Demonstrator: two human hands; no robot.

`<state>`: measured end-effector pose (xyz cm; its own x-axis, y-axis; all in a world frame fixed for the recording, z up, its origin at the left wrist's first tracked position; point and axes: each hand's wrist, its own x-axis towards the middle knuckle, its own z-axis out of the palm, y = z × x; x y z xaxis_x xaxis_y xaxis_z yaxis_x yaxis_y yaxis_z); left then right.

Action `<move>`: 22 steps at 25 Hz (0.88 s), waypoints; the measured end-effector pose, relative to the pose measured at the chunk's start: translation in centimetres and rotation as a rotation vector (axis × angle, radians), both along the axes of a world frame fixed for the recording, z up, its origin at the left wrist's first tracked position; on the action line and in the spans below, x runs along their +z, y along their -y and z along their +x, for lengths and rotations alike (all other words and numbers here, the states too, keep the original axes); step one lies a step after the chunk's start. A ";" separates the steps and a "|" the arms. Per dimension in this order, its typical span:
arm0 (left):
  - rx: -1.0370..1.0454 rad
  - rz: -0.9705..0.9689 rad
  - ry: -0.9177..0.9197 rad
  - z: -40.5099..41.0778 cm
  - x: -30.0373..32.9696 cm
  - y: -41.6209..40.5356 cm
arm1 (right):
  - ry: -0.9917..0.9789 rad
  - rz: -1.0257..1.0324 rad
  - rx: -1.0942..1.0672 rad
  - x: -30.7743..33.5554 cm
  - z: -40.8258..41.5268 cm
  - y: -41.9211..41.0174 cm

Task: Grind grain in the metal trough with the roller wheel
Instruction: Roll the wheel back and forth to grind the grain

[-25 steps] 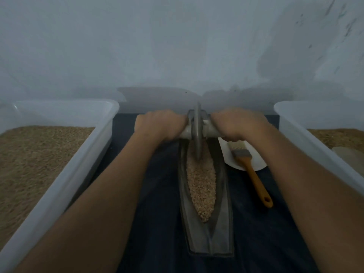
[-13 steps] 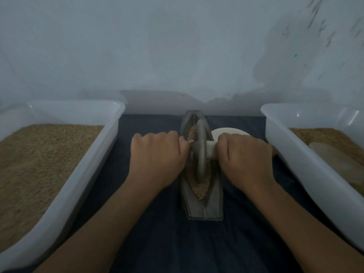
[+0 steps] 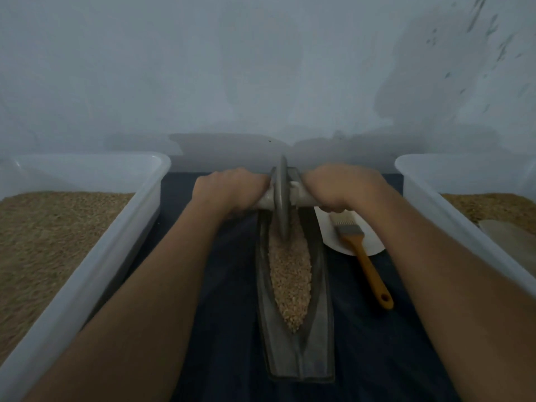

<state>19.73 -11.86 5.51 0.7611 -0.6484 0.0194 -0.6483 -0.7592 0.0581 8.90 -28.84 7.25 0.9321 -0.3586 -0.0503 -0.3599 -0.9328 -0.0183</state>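
Pale blue wall behind, dark cloth (image 3: 226, 329) on the work surface. Down the middle runs the metal trough (image 3: 293, 358), its long axis pointing straight away from the person, a bed of grain (image 3: 290, 274) lying along its channel. The roller wheel (image 3: 282, 198) stands upright at the far end, rim down in the grain. Left hand (image 3: 232, 190) is wrapped round the white axle handle on one side, right hand (image 3: 339, 187) round the other, both fists closed on it and equally near. Nearly all the grain lies on the near side of the wheel, so the coming stroke looks like a pull toward the body along that axis. Outward: a pastry brush (image 3: 362, 250) resting on a white plate (image 3: 374, 246), a left tub (image 3: 87, 271) and a right tub (image 3: 441, 210) of grain. No readable writing anywhere.
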 end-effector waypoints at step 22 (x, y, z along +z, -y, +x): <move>0.009 -0.011 0.069 -1.3 -0.2 -1.2 | 0.103 -0.056 -0.057 -0.3 -2.1 -1.2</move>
